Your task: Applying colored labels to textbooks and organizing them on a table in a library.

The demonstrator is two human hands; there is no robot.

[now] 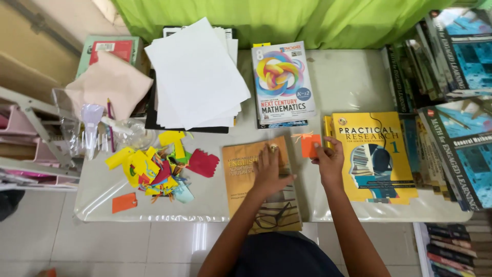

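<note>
The worktop (338, 87) carried everything, with a stack of white paper (197, 77) and a mathematics textbook (283, 82) lying beyond the hands and a yellow research book (376, 154) just to the right of them. The left hand (270, 172) lay flat, fingers spread, pressing on a brown book (246, 177) directly beneath it. The right hand (329, 161) pinched a small orange paper tag (310, 146) between thumb and fingertips, held just above the gap between the two books. A heap of coloured tags (154, 169) sat well to the left. The thin tag looked easy to crease or drop if the pinch slackened, and its string could snag on a book edge.
</note>
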